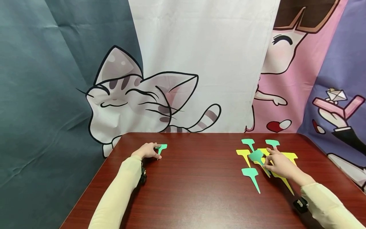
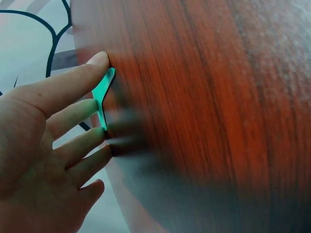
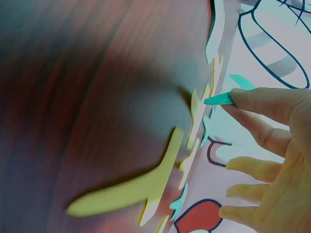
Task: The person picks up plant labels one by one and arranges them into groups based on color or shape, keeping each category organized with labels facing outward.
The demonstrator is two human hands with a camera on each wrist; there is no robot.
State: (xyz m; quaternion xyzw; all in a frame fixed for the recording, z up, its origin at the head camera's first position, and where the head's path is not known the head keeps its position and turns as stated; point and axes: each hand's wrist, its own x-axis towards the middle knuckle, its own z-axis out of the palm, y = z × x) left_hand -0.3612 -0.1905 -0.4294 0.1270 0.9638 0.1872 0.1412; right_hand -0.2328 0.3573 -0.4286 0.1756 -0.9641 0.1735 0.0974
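Observation:
At the far left of the table, my left hand (image 1: 148, 150) touches a green T-shaped plant label (image 1: 162, 147) lying on the wood. The left wrist view shows its fairly straight thumb and fingers around that label (image 2: 103, 92). On the right side, my right hand (image 1: 278, 163) pinches another green plant label (image 1: 256, 156) between thumb and index finger. This label (image 3: 221, 99) is raised above the tabletop, its other fingers spread loosely. Beneath and around the right hand lie yellow labels (image 1: 244, 153) and more green ones (image 1: 250, 173), some overlapping and partly hidden by the hand.
The dark red-brown wooden table (image 1: 197, 184) stretches between both hands. Two green labels, one (image 1: 248, 141) left of the other (image 1: 272, 142), lie near its back edge. Behind hangs a printed cloth (image 1: 206, 51) with a cartoon cat and figure.

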